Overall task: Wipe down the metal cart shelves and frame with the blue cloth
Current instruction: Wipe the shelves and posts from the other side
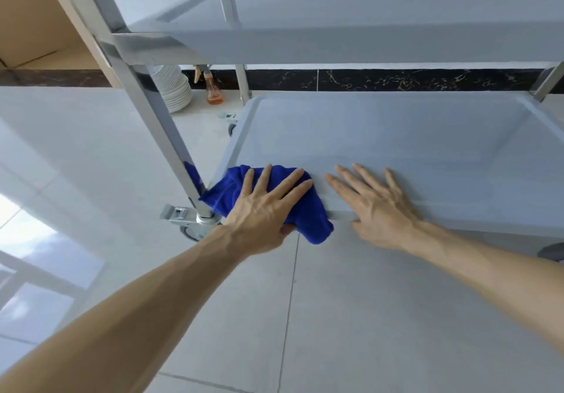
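The blue cloth point(308, 209) lies bunched on the near left corner of the cart's bottom shelf point(396, 136), draping over its front rim. My left hand point(262, 203) lies on top of the cloth with fingers spread and straight, its thumb tucked under the rim against the cloth. Flat on the shelf just to the right rests my right hand point(378, 203), fingers straight, touching only the shelf. The near left metal post point(146, 102) of the frame rises beside the cloth.
An upper shelf point(366, 41) overhangs the bottom one. A caster with a brake point(189, 221) sits under the near left post. On the floor behind stand a stack of white plates point(174, 87) and an orange spray bottle point(213, 87). Pale floor tiles surround the cart.
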Action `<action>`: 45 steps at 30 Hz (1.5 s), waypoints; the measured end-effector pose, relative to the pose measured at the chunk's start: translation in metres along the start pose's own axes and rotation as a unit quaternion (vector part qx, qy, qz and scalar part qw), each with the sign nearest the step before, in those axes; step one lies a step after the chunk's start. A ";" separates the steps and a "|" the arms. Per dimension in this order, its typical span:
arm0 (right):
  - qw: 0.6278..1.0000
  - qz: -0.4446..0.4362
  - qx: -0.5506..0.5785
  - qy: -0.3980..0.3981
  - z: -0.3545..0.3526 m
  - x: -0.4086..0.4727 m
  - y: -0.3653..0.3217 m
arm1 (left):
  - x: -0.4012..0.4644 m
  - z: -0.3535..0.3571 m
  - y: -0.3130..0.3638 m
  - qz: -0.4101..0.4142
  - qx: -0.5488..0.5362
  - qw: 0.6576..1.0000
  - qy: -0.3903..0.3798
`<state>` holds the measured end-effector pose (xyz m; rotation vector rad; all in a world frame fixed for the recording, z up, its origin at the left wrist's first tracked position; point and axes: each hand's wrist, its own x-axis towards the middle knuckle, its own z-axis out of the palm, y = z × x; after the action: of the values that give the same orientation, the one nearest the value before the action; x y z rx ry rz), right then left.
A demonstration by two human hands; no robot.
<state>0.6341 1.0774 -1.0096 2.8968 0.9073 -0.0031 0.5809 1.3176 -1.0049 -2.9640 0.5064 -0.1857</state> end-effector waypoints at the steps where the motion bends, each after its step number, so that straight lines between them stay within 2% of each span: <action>1: 1.000 0.000 -0.003 0.001 0.001 -0.004 0.004 | 0.002 -0.001 0.010 0.008 -0.001 1.000 0.006; 5: 1.000 0.006 0.000 0.008 0.002 -0.023 0.019 | 0.020 -0.008 0.053 0.041 -0.011 0.999 0.002; 9: 1.000 0.009 -0.006 0.001 0.002 -0.039 0.037 | 0.032 -0.015 0.064 0.068 -0.003 0.998 -0.017; 11: 1.000 0.017 -0.008 -0.008 0.003 -0.046 0.047 | 0.027 -0.015 0.052 0.091 0.011 0.996 -0.021; 17: 0.999 0.029 -0.022 -0.037 0.003 -0.056 0.064 | 0.001 -0.011 -0.003 0.067 0.070 0.994 -0.046; 19: 0.999 0.022 -0.014 -0.043 0.004 -0.057 0.065 | 0.001 -0.013 0.002 0.079 0.030 0.996 -0.030; 22: 0.998 0.018 -0.011 -0.053 0.003 -0.057 0.067 | -0.005 -0.024 0.006 0.097 -0.139 0.985 0.019; 24: 0.998 0.018 -0.017 -0.058 0.003 -0.059 0.066 | -0.015 -0.034 0.004 0.071 -0.278 0.958 0.020; 26: 0.998 0.018 -0.015 -0.056 0.002 -0.059 0.065 | -0.026 -0.044 0.001 0.027 -0.385 0.923 -0.011; 31: 0.997 0.021 -0.026 -0.062 0.000 -0.060 0.062 | -0.060 -0.066 -0.018 -0.090 -0.502 0.859 -0.050; 35: 0.995 0.026 -0.044 -0.088 -0.004 -0.058 0.062 | -0.090 -0.081 -0.047 -0.161 -0.617 0.766 -0.086; 39: 0.993 0.022 -0.044 -0.104 -0.010 -0.054 0.061 | -0.110 -0.101 -0.072 -0.255 -0.695 0.673 -0.009; 45: 0.992 0.012 -0.046 -0.120 -0.018 -0.044 0.062 | -0.096 -0.128 -0.089 -0.290 -0.709 0.612 0.194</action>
<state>0.6322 1.0038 -0.9841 2.7447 0.8078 -0.2929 0.5017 1.4194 -0.8756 -4.5584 -0.8416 -0.8511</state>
